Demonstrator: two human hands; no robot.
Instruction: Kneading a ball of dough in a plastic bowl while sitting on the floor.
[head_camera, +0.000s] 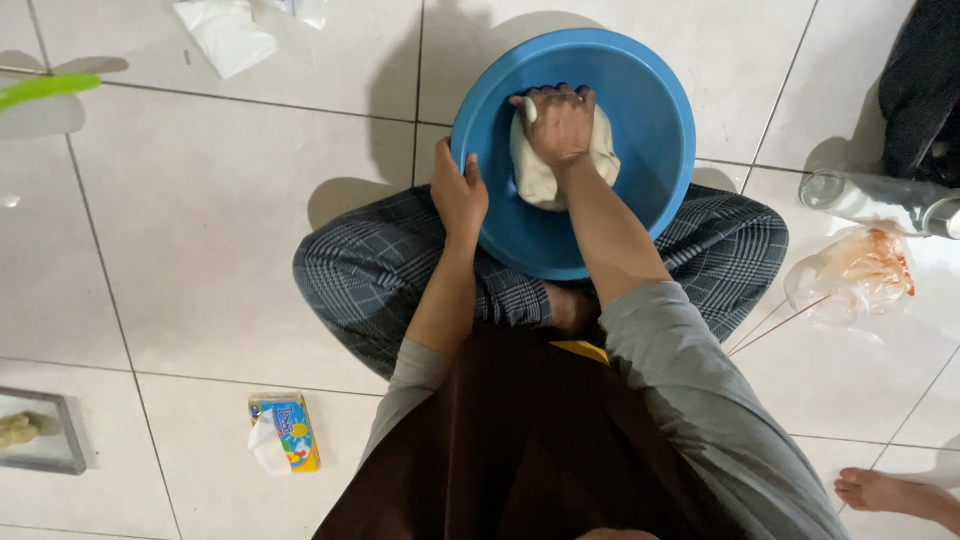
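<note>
Sitting cross-legged on the white tile floor (200, 230), plaid trousers (370, 275), w/ a blue plastic basin (650, 120) resting on my lap/shins. My right hand (558, 122) is curled into a loose fist, knuckles down, pressing into the lump of pale dough (535, 175) in the middle of the basin; fingers bent over the dough's top, not wrapped round it. My left hand (459, 192) grips the basin's near-left rim, thumb inside, fingers closed over the edge, holding it steady.

Dough sits roughly centre of the basin bottom, under & partly hidden by my right hand.

Around me: crumpled tissue (225, 35) far left on the floor; a small colourful tissue pack (285, 432) near left; a glass dish (40, 430) at the near-left edge. Right side: a clear glass jar (870, 195) lying on its side, a crumpled clear plastic bag (855, 272) w/ reddish tint just near of it. Another person's bare foot (880, 490) shows near right.
</note>
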